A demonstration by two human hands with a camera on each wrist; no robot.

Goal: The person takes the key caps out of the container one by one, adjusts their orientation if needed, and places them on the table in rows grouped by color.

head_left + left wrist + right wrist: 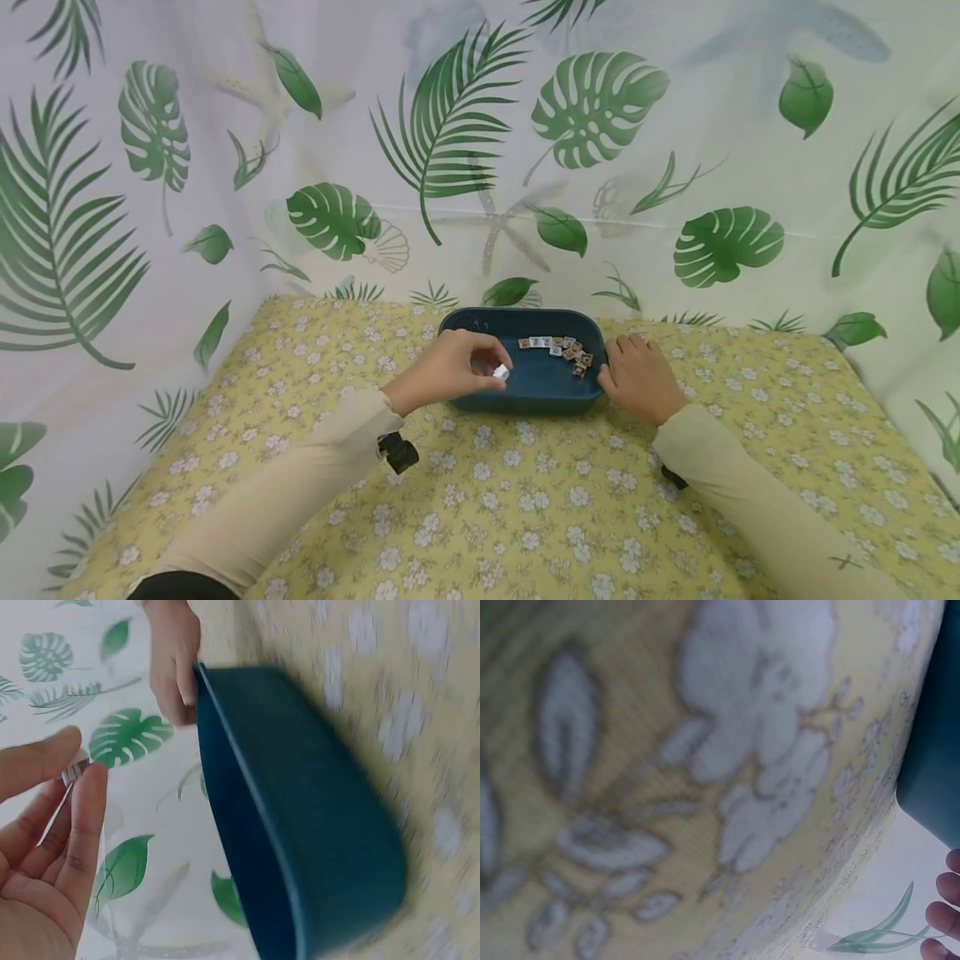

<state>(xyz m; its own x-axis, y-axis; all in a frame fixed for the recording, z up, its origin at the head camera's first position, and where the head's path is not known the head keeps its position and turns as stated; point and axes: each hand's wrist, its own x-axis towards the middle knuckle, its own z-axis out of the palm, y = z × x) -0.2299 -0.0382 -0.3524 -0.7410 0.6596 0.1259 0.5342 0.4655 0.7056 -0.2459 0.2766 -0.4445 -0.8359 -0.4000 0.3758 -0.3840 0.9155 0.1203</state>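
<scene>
In the head view a dark blue-green tub stands on the cloth. My left hand is above its left end, pinching a small white block between thumb and fingertips. The left wrist view shows the same block partly hidden by the fingertips. My right hand rests against the tub's right end, touching the rim; several of its fingertips show at the edge of the right wrist view. Several small brown and white blocks lie inside the tub, some in a row, others clustered at the right.
A yellow flowered cloth covers the table. Behind it hangs a white curtain printed with green leaves, close to the tub's far side. The curtain also borders the table at left and right.
</scene>
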